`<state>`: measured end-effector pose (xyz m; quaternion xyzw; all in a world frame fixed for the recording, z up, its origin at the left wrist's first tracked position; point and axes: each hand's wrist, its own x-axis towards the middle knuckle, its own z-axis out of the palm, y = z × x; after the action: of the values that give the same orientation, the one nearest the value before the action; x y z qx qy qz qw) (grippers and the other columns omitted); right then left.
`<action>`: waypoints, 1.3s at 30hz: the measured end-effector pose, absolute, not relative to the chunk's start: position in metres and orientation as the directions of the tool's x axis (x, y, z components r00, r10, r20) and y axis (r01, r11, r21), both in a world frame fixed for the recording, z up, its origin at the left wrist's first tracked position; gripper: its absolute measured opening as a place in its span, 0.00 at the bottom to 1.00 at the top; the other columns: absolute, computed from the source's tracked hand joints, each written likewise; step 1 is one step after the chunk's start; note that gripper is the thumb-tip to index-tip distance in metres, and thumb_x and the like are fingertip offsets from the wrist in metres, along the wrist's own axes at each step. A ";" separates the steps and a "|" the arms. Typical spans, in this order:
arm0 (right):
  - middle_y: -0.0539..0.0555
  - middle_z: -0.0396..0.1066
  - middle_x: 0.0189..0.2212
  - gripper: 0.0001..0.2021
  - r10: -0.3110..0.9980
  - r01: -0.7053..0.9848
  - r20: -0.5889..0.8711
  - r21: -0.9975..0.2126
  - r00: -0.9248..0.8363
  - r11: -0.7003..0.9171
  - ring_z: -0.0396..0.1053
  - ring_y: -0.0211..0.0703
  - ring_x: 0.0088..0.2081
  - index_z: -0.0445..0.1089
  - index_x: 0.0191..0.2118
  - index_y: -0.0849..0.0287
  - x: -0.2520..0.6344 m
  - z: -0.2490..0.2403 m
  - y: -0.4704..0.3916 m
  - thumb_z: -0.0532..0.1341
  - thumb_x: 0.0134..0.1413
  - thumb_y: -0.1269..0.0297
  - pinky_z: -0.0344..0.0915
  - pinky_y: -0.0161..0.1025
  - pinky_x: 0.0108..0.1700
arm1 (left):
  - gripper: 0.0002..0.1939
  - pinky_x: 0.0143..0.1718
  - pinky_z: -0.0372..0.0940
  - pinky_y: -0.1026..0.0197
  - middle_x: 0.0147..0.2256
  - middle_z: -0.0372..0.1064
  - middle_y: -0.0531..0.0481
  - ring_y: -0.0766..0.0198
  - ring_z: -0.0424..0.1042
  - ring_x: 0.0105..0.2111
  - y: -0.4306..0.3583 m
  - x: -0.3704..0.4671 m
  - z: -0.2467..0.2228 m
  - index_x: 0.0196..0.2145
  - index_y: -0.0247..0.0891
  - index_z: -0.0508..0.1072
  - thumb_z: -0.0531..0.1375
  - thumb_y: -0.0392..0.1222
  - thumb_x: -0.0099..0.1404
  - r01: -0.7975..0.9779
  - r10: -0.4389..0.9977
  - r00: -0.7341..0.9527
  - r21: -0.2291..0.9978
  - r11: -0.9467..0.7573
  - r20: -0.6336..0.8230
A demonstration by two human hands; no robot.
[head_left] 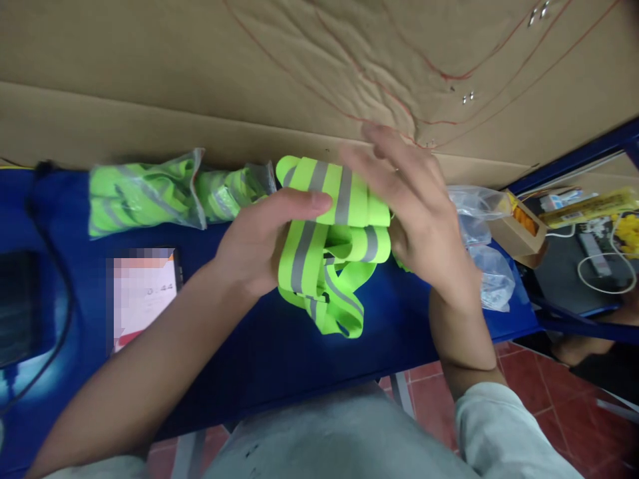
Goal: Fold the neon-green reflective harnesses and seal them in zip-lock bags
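A neon yellow-green reflective strap (303, 256) with grey stripes is gathered in flat folds, and its looser loops hang down over the blue table. My left hand (262, 236) grips the bundle from the left, its thumb pressed on the top layer and its other fingers hidden behind. At the right end of the folds is my right hand (414, 206), with fingers raised and apart and slightly blurred. Its thumb side is close to the strap's edge; whether it touches there I cannot tell. Behind the bundle lie two clear bags (147, 196) packed with similar green straps.
A phone (144, 293) with a lit screen lies on the blue table (239, 359), left of a dark cable (62, 266). Clear plastic bags (492, 276) and an open cardboard box (519, 226) sit at right. Cardboard (150, 60) lines the back. Another person's limb shows at the right edge.
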<state>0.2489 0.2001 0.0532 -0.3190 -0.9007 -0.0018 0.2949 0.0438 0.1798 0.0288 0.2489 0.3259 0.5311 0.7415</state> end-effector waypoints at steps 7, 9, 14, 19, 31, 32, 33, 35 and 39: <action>0.52 0.77 0.39 0.04 0.747 0.611 0.609 -0.493 -0.266 0.619 0.77 0.43 0.39 0.72 0.46 0.53 0.228 0.047 0.177 0.60 0.71 0.63 0.77 0.43 0.44 | 0.21 0.38 0.78 0.60 0.42 0.82 0.43 0.55 0.80 0.43 0.182 0.047 0.051 0.46 0.32 0.81 0.52 0.46 0.71 -0.675 0.999 -0.048 0.736 -0.044 0.016; 0.52 0.79 0.38 0.08 0.735 0.592 0.574 -0.468 -0.360 0.656 0.77 0.42 0.37 0.71 0.47 0.56 0.215 0.037 0.171 0.64 0.69 0.59 0.77 0.42 0.43 | 0.22 0.39 0.77 0.61 0.44 0.81 0.44 0.58 0.79 0.43 0.180 0.048 0.056 0.48 0.33 0.81 0.51 0.46 0.72 -0.675 0.995 -0.083 0.731 -0.097 0.056; 0.57 0.80 0.42 0.22 0.701 0.689 0.646 -0.360 -0.303 0.629 0.79 0.48 0.41 0.68 0.53 0.58 0.196 0.009 0.171 0.65 0.66 0.46 0.74 0.42 0.41 | 0.18 0.49 0.76 0.60 0.45 0.81 0.49 0.57 0.78 0.48 0.173 0.051 0.052 0.52 0.42 0.80 0.60 0.42 0.66 -0.647 0.991 -0.087 0.751 -0.132 0.100; 0.55 0.77 0.32 0.19 0.703 0.740 0.623 -0.283 -0.342 0.611 0.76 0.47 0.33 0.69 0.49 0.60 0.195 0.004 0.170 0.61 0.69 0.47 0.67 0.41 0.32 | 0.17 0.54 0.74 0.55 0.45 0.81 0.50 0.55 0.79 0.49 0.175 0.050 0.043 0.51 0.39 0.79 0.62 0.41 0.66 -0.713 0.988 -0.082 0.686 -0.147 0.127; 0.60 0.78 0.38 0.23 0.715 0.742 0.615 -0.296 -0.334 0.601 0.76 0.51 0.38 0.70 0.51 0.62 0.191 0.009 0.173 0.57 0.70 0.45 0.69 0.43 0.37 | 0.26 0.45 0.74 0.63 0.43 0.81 0.47 0.62 0.79 0.42 0.181 0.054 0.056 0.49 0.31 0.79 0.44 0.46 0.79 -0.677 0.987 -0.155 0.724 -0.134 0.038; 0.59 0.77 0.36 0.23 0.707 0.752 0.623 -0.277 -0.334 0.599 0.75 0.50 0.37 0.70 0.49 0.62 0.191 0.007 0.174 0.57 0.70 0.44 0.68 0.42 0.35 | 0.20 0.46 0.74 0.62 0.44 0.81 0.47 0.61 0.79 0.43 0.180 0.055 0.053 0.49 0.33 0.79 0.51 0.44 0.75 -0.682 0.989 -0.138 0.720 -0.128 0.045; 0.59 0.76 0.34 0.23 0.705 0.768 0.627 -0.256 -0.330 0.587 0.74 0.49 0.35 0.71 0.47 0.61 0.192 0.005 0.174 0.56 0.70 0.43 0.66 0.42 0.33 | 0.17 0.47 0.74 0.60 0.45 0.80 0.47 0.59 0.79 0.44 0.179 0.056 0.050 0.49 0.34 0.79 0.57 0.43 0.69 -0.682 0.992 -0.115 0.723 -0.112 0.046; 0.57 0.76 0.31 0.21 0.712 0.802 0.624 -0.221 -0.322 0.556 0.73 0.47 0.33 0.71 0.44 0.59 0.192 0.005 0.175 0.57 0.70 0.44 0.63 0.40 0.31 | 0.19 0.48 0.74 0.57 0.44 0.80 0.47 0.56 0.79 0.45 0.179 0.057 0.045 0.49 0.38 0.78 0.66 0.41 0.59 -0.679 0.996 -0.070 0.729 -0.086 0.053; 0.55 0.77 0.32 0.17 0.765 0.761 0.461 -0.249 -0.451 0.599 0.74 0.44 0.32 0.73 0.40 0.59 0.208 0.025 0.176 0.60 0.70 0.49 0.62 0.38 0.30 | 0.21 0.52 0.73 0.59 0.35 0.79 0.54 0.60 0.79 0.43 0.181 0.054 0.038 0.50 0.46 0.77 0.67 0.34 0.59 -0.699 0.989 -0.108 0.699 -0.147 0.100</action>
<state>0.2076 0.1756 0.0252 -0.4478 -0.8517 0.0032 0.2722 0.0535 0.1812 0.0384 0.2879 0.2516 0.7005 0.6026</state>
